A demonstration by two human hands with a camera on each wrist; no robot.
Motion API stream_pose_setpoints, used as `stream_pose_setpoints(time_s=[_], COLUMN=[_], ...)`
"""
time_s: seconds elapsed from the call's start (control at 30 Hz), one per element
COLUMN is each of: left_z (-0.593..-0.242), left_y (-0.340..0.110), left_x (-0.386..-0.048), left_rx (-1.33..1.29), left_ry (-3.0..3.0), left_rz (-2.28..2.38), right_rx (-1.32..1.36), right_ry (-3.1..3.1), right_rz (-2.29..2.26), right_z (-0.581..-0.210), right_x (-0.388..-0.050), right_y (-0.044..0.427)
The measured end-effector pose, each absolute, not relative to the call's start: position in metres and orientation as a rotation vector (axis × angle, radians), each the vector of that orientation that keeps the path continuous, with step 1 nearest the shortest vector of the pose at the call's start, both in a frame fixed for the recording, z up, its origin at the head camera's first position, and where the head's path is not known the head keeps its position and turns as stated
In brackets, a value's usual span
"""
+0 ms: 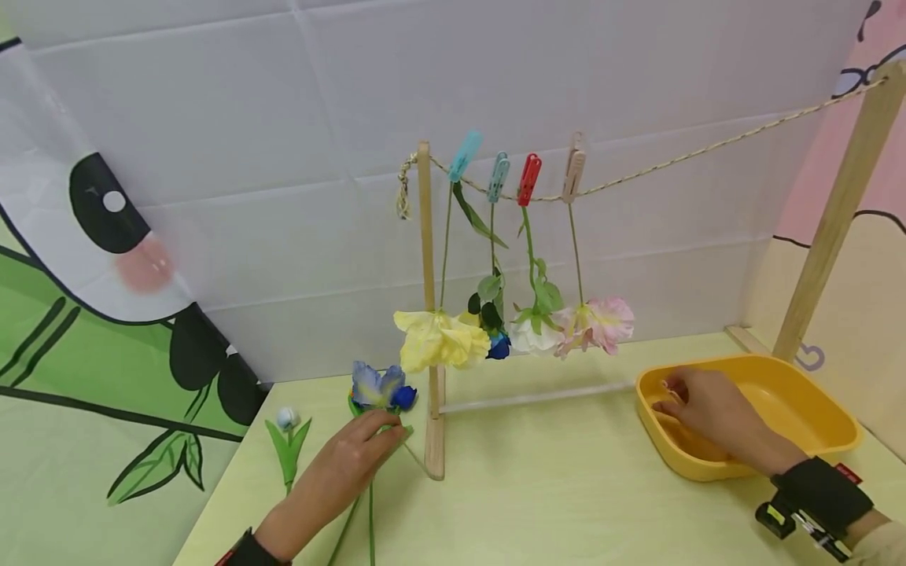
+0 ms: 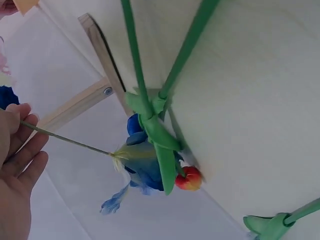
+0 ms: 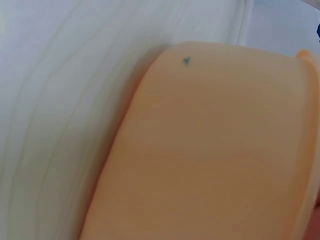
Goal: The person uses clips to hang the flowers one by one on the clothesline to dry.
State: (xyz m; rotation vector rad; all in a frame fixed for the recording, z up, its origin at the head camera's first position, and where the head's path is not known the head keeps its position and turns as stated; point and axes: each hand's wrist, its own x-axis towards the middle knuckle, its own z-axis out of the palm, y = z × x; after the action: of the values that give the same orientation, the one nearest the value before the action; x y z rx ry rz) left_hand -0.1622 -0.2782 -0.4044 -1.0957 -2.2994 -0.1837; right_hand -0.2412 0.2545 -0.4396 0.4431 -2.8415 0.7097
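Observation:
My left hand [image 1: 343, 464] pinches the thin stem of a blue-purple flower [image 1: 377, 385]; in the left wrist view the thumb and fingers of this hand [image 2: 20, 155] grip that stem [image 2: 75, 141], and the petals [image 2: 142, 160] lie behind green leaves. Over the left part of the yellow basin [image 1: 793, 401], my right hand [image 1: 715, 413] has its fingers bent around a small pale thing [image 1: 668, 388], too small to identify. The right wrist view is mostly the basin's outer wall [image 3: 200, 145], with a bit of the hand at the lower right edge.
Upside down from a rope [image 1: 651, 167] hang a yellow flower [image 1: 442, 339], a blue one [image 1: 499, 346], a white one [image 1: 535, 336] and a pink one [image 1: 602, 322], each under a clip. Wooden posts [image 1: 427, 259] hold the rope. A white tulip [image 1: 287, 418] lies at left.

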Motion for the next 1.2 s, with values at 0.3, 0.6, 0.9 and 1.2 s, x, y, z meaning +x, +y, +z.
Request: stream_pose_setpoints(time_s=[0.3, 0.6, 0.9, 1.2], left_z=[-0.378, -0.345, -0.328, -0.337], left_y=[-0.278, -0.273, -0.25, -0.214], left_x=[-0.164, -0.168, -0.164, -0.156], left_rx=[-0.984, -0.882, -0.849, -0.922], left_ry=[-2.224, -2.006, -1.965, -2.085], left_rz=[-0.392, -0.545, -0.689, -1.131], right_rx=[0.507, 0.55, 0.565, 0.496], right_ry=[-2.734, -2.616, -2.396, -2.25], right_rz=[0.691, 0.738, 0.784, 0.929], right_z=[-0.431, -0.415, -0.394, -0.366], right_x=[-0.238, -0.234, -0.23, -0.229], right_y=[0.255, 0.252, 0.256, 0.255])
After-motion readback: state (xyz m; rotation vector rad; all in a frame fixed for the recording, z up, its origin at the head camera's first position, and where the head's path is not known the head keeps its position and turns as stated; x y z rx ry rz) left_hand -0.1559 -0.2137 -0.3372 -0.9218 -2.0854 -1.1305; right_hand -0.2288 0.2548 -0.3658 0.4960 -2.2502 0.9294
